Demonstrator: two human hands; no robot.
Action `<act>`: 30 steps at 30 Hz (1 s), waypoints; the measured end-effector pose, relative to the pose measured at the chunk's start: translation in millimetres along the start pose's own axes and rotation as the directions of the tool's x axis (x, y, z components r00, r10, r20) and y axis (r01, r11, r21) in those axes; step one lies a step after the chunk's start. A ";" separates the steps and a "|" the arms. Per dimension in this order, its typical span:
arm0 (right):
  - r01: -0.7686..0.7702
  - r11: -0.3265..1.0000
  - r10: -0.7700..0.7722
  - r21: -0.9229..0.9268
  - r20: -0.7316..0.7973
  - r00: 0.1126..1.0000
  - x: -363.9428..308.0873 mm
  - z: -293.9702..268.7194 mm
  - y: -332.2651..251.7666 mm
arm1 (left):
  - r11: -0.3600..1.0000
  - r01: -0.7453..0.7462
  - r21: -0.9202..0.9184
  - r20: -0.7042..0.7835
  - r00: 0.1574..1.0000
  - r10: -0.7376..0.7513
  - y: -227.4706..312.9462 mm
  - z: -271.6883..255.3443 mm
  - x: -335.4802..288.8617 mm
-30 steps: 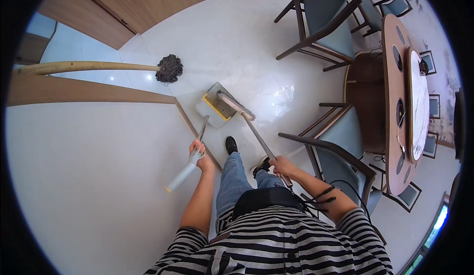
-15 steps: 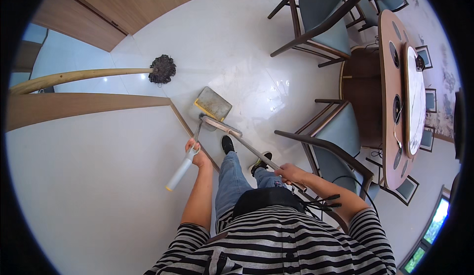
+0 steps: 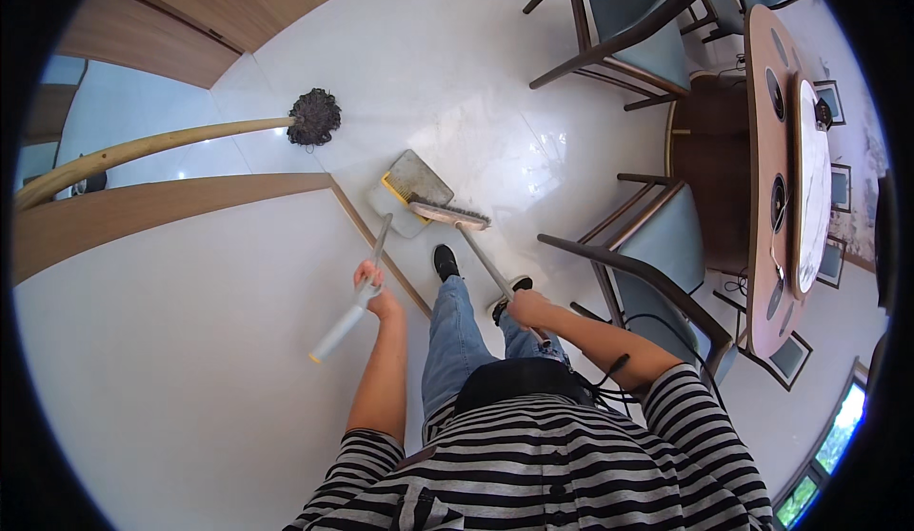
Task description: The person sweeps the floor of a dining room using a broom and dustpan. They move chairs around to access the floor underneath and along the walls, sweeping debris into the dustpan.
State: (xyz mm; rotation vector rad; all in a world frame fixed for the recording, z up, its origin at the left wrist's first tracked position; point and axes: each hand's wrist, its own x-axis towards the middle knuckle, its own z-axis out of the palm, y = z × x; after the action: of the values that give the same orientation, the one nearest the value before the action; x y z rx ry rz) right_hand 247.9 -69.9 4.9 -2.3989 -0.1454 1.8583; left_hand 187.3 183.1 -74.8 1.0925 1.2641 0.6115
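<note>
My left hand (image 3: pixel 374 288) is closed round the long handle of a dustpan (image 3: pixel 426 175), whose white grip end sticks out below the hand. The dustpan's grey pan with a yellow comb edge rests on the pale floor ahead of my feet. In my right hand (image 3: pixel 531 310) is the pole of a push broom (image 3: pixel 490 269). Its wide head (image 3: pixel 450 215), with dark bristles, lies at the near edge of the pan, overlapping it in view. Whether the bristles touch the pan I cannot tell.
A mop with a dark head (image 3: pixel 314 118) and wooden pole stands by the doorway at left. Beside it runs a wood-trimmed wall end (image 3: pixel 171 188). To my right are blue-seated chairs (image 3: pixel 657 236) and a round table (image 3: pixel 762 312) with a cable on it.
The broom head has shifted right along the pan's edge, and its pole stands steeper. My right hand has moved left and forward. A pink basin at the far edge has left the view.
</note>
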 end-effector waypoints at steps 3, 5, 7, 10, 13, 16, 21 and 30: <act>0.010 0.998 -0.005 0.061 -0.086 0.996 -25.3 4.7 16.5 | 0.999 0.001 0.038 -0.032 0.999 0.000 -5.2 -6.7 13.1; 0.041 0.999 -0.045 -0.021 -0.212 0.976 -40.3 8.8 30.9 | 0.999 -0.037 0.029 -0.013 0.999 0.037 -5.1 -5.6 14.1; 0.072 0.993 -0.059 0.092 -0.130 0.990 -47.5 -5.6 45.2 | 0.996 -0.021 0.091 -0.004 1.000 0.021 -0.4 -6.7 18.5; 0.030 0.915 -0.026 0.402 -0.014 1.000 -66.5 -18.4 51.0 | 0.991 0.013 0.134 0.013 1.000 -0.014 7.0 -9.4 19.9; -0.009 0.768 -0.026 0.640 0.046 0.999 -71.6 -22.6 42.4 | 0.992 -0.001 0.128 0.059 0.998 -0.007 5.2 -17.7 17.8; 0.028 0.781 -0.046 0.624 0.012 0.999 -54.0 -23.0 22.4 | 0.990 0.016 0.137 0.075 0.997 -0.027 1.4 -26.2 8.6; 0.293 0.933 -0.282 0.209 -0.082 0.956 21.5 -16.8 -26.3 | 0.995 0.012 0.099 0.065 0.998 -0.019 -2.1 -24.5 2.9; 0.062 0.723 -0.279 0.688 0.209 0.937 -30.6 -16.6 -50.3 | 0.993 -0.025 0.114 -0.055 0.998 0.032 -5.0 -17.5 8.6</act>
State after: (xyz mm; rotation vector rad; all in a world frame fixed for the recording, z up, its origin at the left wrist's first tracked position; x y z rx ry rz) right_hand 255.8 -24.7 45.4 -1.5493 0.2430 1.7621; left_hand 171.9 193.8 -81.8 1.1960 1.3477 0.6020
